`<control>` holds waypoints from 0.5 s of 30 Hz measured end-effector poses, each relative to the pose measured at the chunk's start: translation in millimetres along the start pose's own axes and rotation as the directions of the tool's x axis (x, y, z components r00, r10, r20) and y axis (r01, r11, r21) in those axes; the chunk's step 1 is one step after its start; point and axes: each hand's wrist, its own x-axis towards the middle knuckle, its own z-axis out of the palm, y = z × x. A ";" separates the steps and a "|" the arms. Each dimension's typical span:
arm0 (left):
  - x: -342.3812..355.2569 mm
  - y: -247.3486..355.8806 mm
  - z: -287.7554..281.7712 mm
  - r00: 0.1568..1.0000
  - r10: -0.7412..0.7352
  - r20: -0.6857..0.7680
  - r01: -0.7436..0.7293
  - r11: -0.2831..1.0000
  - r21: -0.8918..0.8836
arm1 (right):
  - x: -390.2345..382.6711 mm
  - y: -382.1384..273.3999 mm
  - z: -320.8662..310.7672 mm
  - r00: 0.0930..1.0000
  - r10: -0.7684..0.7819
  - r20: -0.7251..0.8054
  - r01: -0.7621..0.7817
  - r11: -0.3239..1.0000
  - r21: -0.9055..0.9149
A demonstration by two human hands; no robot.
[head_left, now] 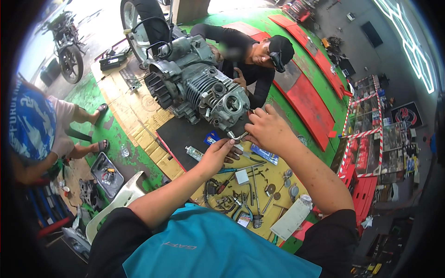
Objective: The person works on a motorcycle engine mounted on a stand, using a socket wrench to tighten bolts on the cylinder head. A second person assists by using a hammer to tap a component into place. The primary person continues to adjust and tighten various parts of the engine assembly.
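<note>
Silver metal engine with a finned cylinder (197, 85) sits above the flat black mat (181, 135), its cylinder head facing the person. At the head's near edge, the left hand (217, 156) pinches the bend of a shiny angled steel wrench (237, 137), while the right hand (270, 129) closes round its other end. Good work here likely means steadying that bend, keeping the wrench squarely seated and applying smooth, even force.

Washed-out daylight at upper left, glowing white light tubes (408, 42) at upper right, black curved fisheye rim.

Yellow work surface (274, 175): white box (241, 176), round metal part (294, 190), white sheet (291, 220)
</note>
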 end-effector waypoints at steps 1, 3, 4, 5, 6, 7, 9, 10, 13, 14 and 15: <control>4.4 -1.9 0.7 1.000 0.006 0.001 -0.006 0.999 -0.039 | 5.5 1.6 -4.3 1.000 -0.018 0.017 0.018 1.000 -0.026; 9.3 -7.6 3.3 1.000 -0.015 -0.016 0.011 0.984 -0.177 | 13.6 3.8 -7.7 0.998 -0.051 0.029 0.054 0.994 -0.094; 11.3 -9.8 5.3 1.000 -0.015 -0.015 0.011 0.969 -0.246 | 15.3 3.3 -7.6 0.997 -0.068 0.024 0.071 0.988 -0.137; 13.5 -11.1 5.8 1.000 -0.016 -0.013 0.011 0.950 -0.313 | 17.3 2.1 -8.1 0.996 -0.084 0.021 0.086 0.980 -0.180; 15.0 -11.2 6.0 1.000 -0.024 -0.011 0.019 0.941 -0.339 | 20.9 -1.6 -13.5 0.993 -0.112 0.034 0.117 0.962 -0.246; 17.4 -13.9 4.9 1.000 -0.001 -0.007 -0.002 0.926 -0.376 | 25.4 -8.8 -20.9 0.988 -0.142 0.053 0.152 0.940 -0.305; 24.0 -21.6 2.4 0.999 0.043 0.010 -0.034 0.893 -0.448 | 32.8 -17.7 -28.4 0.982 -0.166 0.094 0.189 0.910 -0.369; 29.2 -29.8 2.1 0.999 0.050 -0.011 -0.049 0.875 -0.481 | 35.3 -20.4 -29.6 0.980 -0.160 0.116 0.193 0.906 -0.376; 30.6 -36.3 4.2 0.998 0.057 -0.002 -0.049 0.835 -0.547 | 40.3 -15.7 -38.1 0.968 -0.128 0.217 0.194 0.928 -0.317; 30.0 -37.1 5.7 0.998 0.062 -0.018 -0.062 0.841 -0.537 | 40.9 -11.9 -38.8 0.959 -0.116 0.257 0.190 0.940 -0.285; 28.1 -36.6 6.1 0.996 0.076 -0.043 -0.087 0.844 -0.529 | 42.0 -5.7 -38.2 0.963 -0.095 0.253 0.149 0.967 -0.205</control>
